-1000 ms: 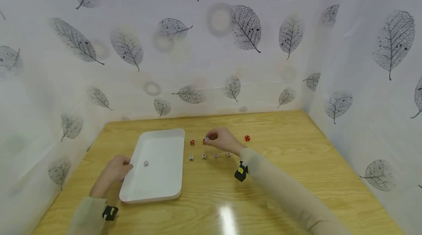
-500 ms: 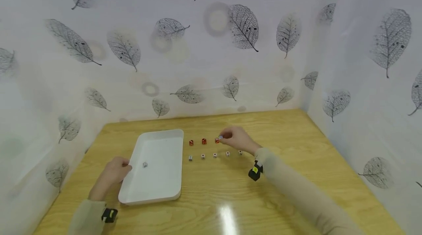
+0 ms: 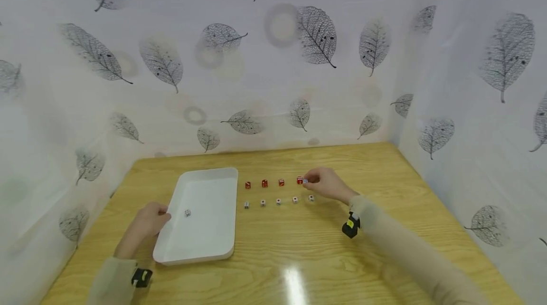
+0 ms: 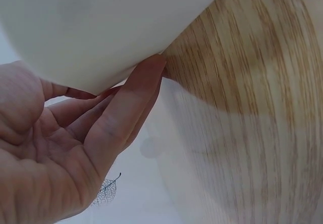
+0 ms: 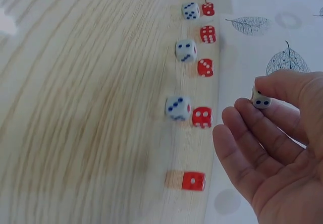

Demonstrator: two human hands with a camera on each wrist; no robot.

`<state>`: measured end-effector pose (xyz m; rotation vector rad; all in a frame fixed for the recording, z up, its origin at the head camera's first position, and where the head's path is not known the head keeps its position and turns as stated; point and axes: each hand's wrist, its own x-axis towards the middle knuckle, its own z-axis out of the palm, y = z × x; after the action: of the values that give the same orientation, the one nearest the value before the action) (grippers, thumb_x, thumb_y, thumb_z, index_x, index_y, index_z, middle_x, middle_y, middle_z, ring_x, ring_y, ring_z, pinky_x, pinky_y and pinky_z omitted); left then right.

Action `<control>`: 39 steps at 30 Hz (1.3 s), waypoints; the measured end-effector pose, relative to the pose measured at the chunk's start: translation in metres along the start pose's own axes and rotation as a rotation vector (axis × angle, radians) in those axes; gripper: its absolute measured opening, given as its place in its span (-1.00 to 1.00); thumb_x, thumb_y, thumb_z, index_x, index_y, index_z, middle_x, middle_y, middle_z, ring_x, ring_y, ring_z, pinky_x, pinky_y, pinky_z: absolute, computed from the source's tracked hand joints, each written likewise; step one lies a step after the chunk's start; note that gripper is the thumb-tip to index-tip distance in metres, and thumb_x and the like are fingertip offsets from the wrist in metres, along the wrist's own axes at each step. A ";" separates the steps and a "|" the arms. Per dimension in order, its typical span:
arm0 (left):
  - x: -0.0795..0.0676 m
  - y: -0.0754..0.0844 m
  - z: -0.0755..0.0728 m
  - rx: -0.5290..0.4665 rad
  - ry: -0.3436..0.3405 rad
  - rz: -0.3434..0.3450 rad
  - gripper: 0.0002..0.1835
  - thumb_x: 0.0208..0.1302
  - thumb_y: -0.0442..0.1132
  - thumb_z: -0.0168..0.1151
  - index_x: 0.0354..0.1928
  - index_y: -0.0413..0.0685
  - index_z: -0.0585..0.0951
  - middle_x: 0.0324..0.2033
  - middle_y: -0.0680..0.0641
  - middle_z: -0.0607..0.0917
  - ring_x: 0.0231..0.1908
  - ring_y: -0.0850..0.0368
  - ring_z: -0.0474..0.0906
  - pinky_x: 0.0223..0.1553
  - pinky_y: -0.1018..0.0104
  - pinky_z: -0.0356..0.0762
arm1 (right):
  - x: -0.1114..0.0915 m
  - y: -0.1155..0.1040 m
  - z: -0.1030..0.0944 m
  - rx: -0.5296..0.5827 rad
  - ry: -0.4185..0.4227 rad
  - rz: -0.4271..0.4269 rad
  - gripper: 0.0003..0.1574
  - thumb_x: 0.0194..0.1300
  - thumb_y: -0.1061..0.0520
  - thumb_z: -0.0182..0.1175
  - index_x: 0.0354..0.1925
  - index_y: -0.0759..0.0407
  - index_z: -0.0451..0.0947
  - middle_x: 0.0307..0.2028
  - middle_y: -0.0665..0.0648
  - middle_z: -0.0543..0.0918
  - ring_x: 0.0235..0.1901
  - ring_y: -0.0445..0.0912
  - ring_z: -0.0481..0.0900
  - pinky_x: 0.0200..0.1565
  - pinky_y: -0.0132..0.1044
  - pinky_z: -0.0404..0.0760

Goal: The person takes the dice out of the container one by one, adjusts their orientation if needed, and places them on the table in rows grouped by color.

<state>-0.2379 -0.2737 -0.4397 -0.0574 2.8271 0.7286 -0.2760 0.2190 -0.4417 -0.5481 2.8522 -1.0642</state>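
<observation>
My left hand [image 3: 147, 223] grips the left rim of a white tray [image 3: 213, 248]; in the left wrist view its fingers [image 4: 121, 108] lie against the underside of the tray [image 4: 101, 27]. One white die [image 3: 187, 213] lies inside the tray. My right hand [image 3: 329, 185] pinches a white die [image 5: 261, 99] between thumb and fingertips, just right of a red die [image 3: 300, 180] in the back row. More red dice [image 3: 264, 183] stand to the left. The right wrist view also shows a red die [image 5: 194, 181] that my hand hides in the head view.
In front of the red row runs a row of several white dice [image 3: 278, 201]. The wooden table [image 3: 265, 257] bears everything, with a leaf-patterned white sheet [image 3: 256, 81] rising behind it and at both sides.
My right hand has moved right along the red row, carrying the white die, and more red dice have come into sight behind it. The left hand stays on the tray.
</observation>
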 end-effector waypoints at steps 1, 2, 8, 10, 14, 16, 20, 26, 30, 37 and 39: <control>0.000 0.000 0.000 0.001 -0.001 0.001 -0.56 0.32 -0.31 0.03 0.12 -0.56 0.48 -0.06 -0.44 0.61 -0.22 -0.05 0.58 -0.28 0.15 0.63 | -0.002 0.002 -0.002 -0.002 -0.001 0.010 -0.68 0.32 0.06 0.23 -0.03 0.21 0.66 -0.24 0.04 0.70 -0.27 -0.16 0.60 -0.20 -0.23 0.61; 0.000 0.000 -0.001 0.000 -0.002 0.000 -0.56 0.32 -0.31 0.03 0.12 -0.55 0.48 -0.07 -0.43 0.61 -0.23 -0.05 0.58 -0.29 0.15 0.63 | -0.003 0.004 -0.004 -0.004 -0.002 0.018 -0.68 0.33 0.06 0.23 -0.04 0.21 0.66 -0.24 0.04 0.70 -0.26 -0.16 0.60 -0.19 -0.22 0.61; 0.000 0.001 -0.002 0.011 -0.005 -0.006 -0.55 0.31 -0.31 0.03 0.11 -0.57 0.48 -0.09 -0.42 0.62 -0.22 -0.06 0.57 -0.26 0.13 0.62 | -0.010 0.017 -0.011 -0.026 0.013 0.034 -0.69 0.31 0.07 0.24 -0.07 0.23 0.67 -0.22 0.07 0.71 -0.22 -0.12 0.62 -0.12 -0.17 0.63; 0.000 0.000 -0.001 0.013 -0.003 -0.001 -0.56 0.31 -0.32 0.03 0.11 -0.57 0.48 -0.10 -0.41 0.62 -0.23 -0.05 0.57 -0.27 0.14 0.62 | -0.012 0.022 -0.013 -0.027 0.016 0.027 -0.70 0.30 0.09 0.25 -0.08 0.25 0.67 -0.23 0.09 0.72 -0.23 -0.11 0.63 -0.12 -0.16 0.63; 0.001 -0.001 -0.001 0.016 -0.003 0.007 -0.57 0.31 -0.32 0.03 0.10 -0.56 0.49 -0.12 -0.39 0.63 -0.24 -0.04 0.56 -0.29 0.15 0.61 | -0.016 0.031 -0.016 -0.040 0.003 0.031 -0.72 0.29 0.10 0.26 -0.11 0.24 0.68 -0.23 0.09 0.72 -0.24 -0.11 0.63 -0.14 -0.17 0.63; 0.001 -0.002 0.000 0.015 -0.008 0.003 -0.56 0.32 -0.31 0.04 0.11 -0.56 0.49 -0.10 -0.40 0.62 -0.24 -0.04 0.56 -0.28 0.15 0.62 | -0.017 0.035 -0.016 -0.047 -0.010 0.050 -0.73 0.29 0.09 0.26 -0.11 0.22 0.69 -0.23 0.07 0.72 -0.24 -0.13 0.62 -0.15 -0.20 0.63; 0.002 -0.002 0.001 0.014 -0.014 -0.011 -0.54 0.33 -0.30 0.04 0.14 -0.57 0.46 -0.04 -0.44 0.60 -0.19 -0.08 0.57 -0.23 0.10 0.62 | -0.021 0.042 -0.017 -0.043 -0.035 0.066 -0.74 0.29 0.11 0.26 -0.11 0.22 0.69 -0.23 0.06 0.72 -0.24 -0.14 0.62 -0.16 -0.22 0.63; 0.003 -0.001 0.001 0.010 -0.016 -0.025 -0.51 0.35 -0.30 0.03 0.18 -0.59 0.41 0.00 -0.48 0.56 -0.15 -0.14 0.58 -0.21 0.08 0.65 | -0.025 0.050 -0.018 -0.035 -0.079 0.069 -0.83 0.25 0.16 0.29 -0.19 0.19 0.71 -0.24 0.07 0.73 -0.25 -0.13 0.63 -0.16 -0.21 0.64; 0.002 0.000 0.001 0.008 -0.018 -0.042 -0.50 0.35 -0.29 0.03 0.19 -0.59 0.39 0.01 -0.49 0.55 -0.12 -0.16 0.58 -0.19 0.07 0.65 | -0.027 0.054 -0.017 -0.059 -0.093 0.066 -0.85 0.23 0.14 0.32 -0.20 0.12 0.72 -0.23 0.03 0.73 -0.21 -0.14 0.62 -0.09 -0.19 0.63; 0.003 0.002 0.000 0.007 -0.019 -0.040 -0.51 0.34 -0.29 0.03 0.18 -0.59 0.41 0.00 -0.48 0.56 -0.15 -0.14 0.58 -0.21 0.09 0.65 | -0.027 0.057 -0.014 -0.096 -0.101 0.015 -0.91 0.22 0.16 0.33 -0.26 0.10 0.71 -0.30 -0.01 0.71 -0.27 -0.18 0.60 -0.15 -0.20 0.62; 0.003 0.002 0.000 0.012 -0.013 -0.031 -0.51 0.33 -0.29 0.03 0.17 -0.59 0.41 0.01 -0.48 0.56 -0.13 -0.15 0.58 -0.19 0.07 0.64 | -0.027 0.058 -0.013 -0.101 -0.103 0.012 -0.91 0.22 0.17 0.32 -0.26 0.10 0.71 -0.30 -0.01 0.71 -0.27 -0.18 0.59 -0.16 -0.21 0.62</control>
<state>-0.2407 -0.2724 -0.4391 -0.0945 2.8119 0.7029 -0.2710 0.2767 -0.4708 -0.5734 2.8268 -0.8675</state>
